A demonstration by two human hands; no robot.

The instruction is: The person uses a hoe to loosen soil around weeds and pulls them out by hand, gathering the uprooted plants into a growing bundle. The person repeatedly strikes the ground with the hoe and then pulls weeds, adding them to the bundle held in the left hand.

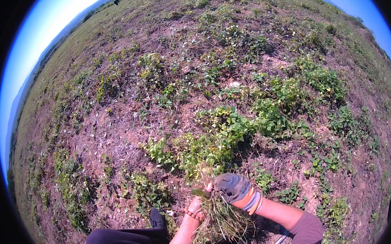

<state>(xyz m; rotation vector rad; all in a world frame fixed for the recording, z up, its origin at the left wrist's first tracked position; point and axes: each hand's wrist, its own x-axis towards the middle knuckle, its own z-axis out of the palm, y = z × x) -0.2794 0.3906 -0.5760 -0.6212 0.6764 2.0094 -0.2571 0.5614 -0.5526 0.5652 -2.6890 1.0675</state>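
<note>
A bundle of pulled grass and weeds [223, 219] hangs before my knees, its green and straw-coloured stems spreading downward. Bare and with a beaded bracelet at the wrist, my left hand [198, 203] grips the bundle's upper left side. A broad green leaf [198, 192] sticks out by its thumb. My right hand [233, 188], in a work glove with a dark grey palm and orange cuff, is closed around the top of the same bundle, right against the left hand. The fingers of both hands are partly hidden by the stems and the glove.
Low leafy plants [214, 146] grow just beyond my hands, among dry pinkish soil [122, 134]. My dark shoe [157, 219] rests at the lower left. A thin pink-and-white rod [278, 242] lies by my right arm. Far off at the upper left stands a dark figure [116, 2].
</note>
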